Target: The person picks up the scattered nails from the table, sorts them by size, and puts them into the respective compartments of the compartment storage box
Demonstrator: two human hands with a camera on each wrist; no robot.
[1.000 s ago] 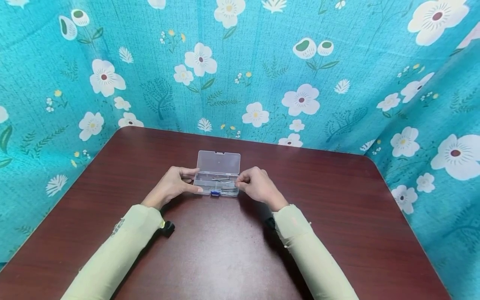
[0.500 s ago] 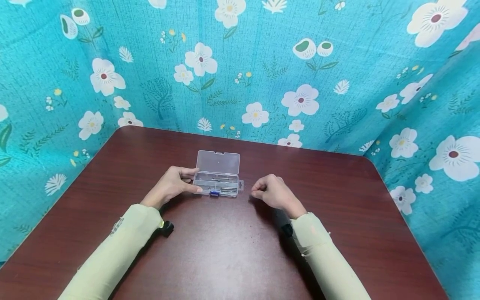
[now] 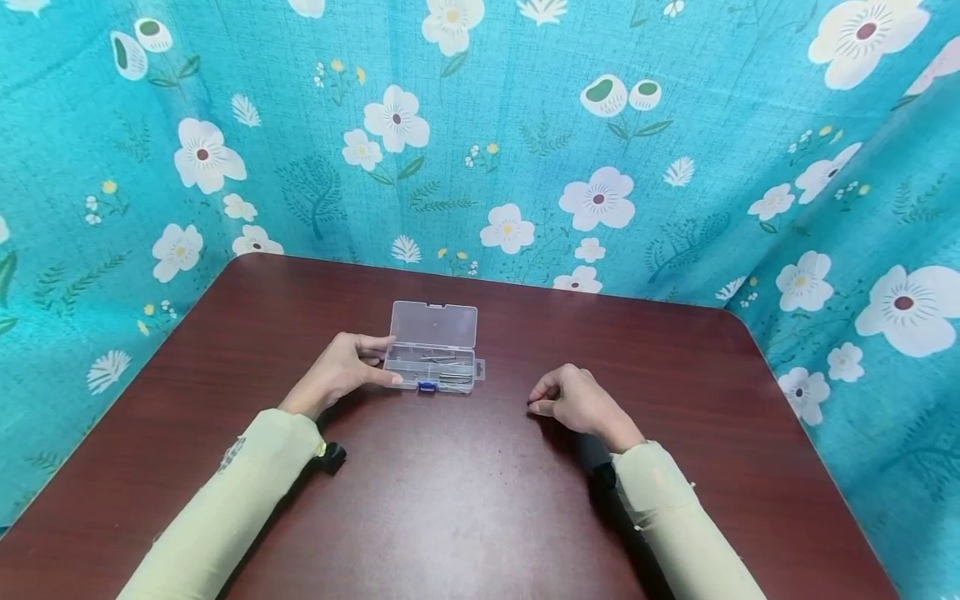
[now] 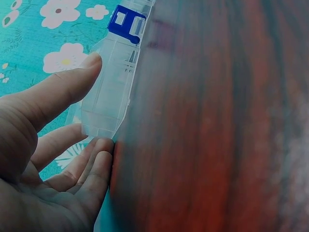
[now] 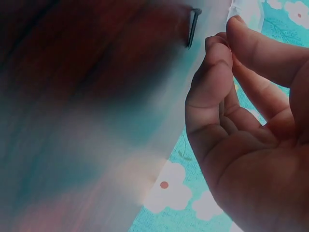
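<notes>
A clear plastic compartment box [image 3: 405, 366] with a blue latch [image 3: 427, 386] stands with its lid [image 3: 433, 325] raised. Several thin metal pieces, which look like nails or screws [image 3: 454, 379], lie in its compartments. My left hand [image 3: 339, 375] grips the box's left end, thumb at the front and fingers behind. To the right of the box, my right hand [image 3: 573, 402] is low over the table, its fingers bent and thumb near the index finger. In the right wrist view a dark nail [image 5: 194, 28] is just beyond the fingertips, apart from them.
The dark red-brown wooden table [image 3: 450, 483] has rounded far corners. A hanging tab [image 3: 480, 369] juts from the box's right end. Beyond the table hangs a blue floral curtain [image 3: 480, 142].
My right hand has moved from the box's right compartments out to the right and nearer to me, low over the table. The left hand stays on the box.
</notes>
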